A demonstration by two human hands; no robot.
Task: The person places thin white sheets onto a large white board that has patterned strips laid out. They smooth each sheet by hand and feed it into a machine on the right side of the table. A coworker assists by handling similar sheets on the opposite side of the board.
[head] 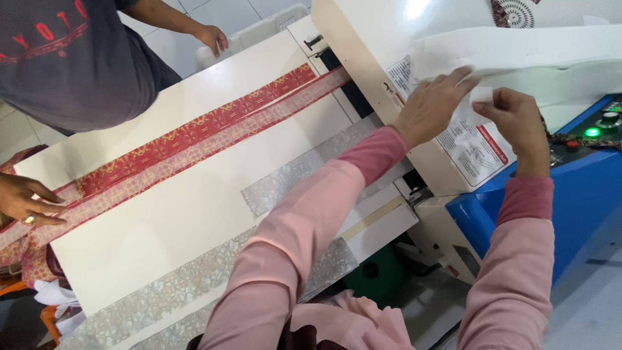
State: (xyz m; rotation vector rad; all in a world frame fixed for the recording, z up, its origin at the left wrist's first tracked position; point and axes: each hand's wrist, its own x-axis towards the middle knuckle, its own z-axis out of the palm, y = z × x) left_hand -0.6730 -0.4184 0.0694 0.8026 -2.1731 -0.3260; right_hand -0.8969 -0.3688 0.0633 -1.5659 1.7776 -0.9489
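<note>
Your left hand [433, 104] lay flat, fingers spread, on the white strip [518, 48] at the upper right of the frame. Your right hand [515, 120] pinched the strip's lower edge between thumb and fingers, just beside the left. The two hands were near each other but not touching. The strip ran across the top of the cream machine [382, 39] toward the right edge of the frame.

On the table [194, 214], a red patterned band [194, 139] ran from the machine's mouth down to the left edge, where another person's hand [26, 201] rested on it. A grey patterned band [291, 178] lay lower centre. A blue panel [583, 188] with a green light [591, 132] stood at right.
</note>
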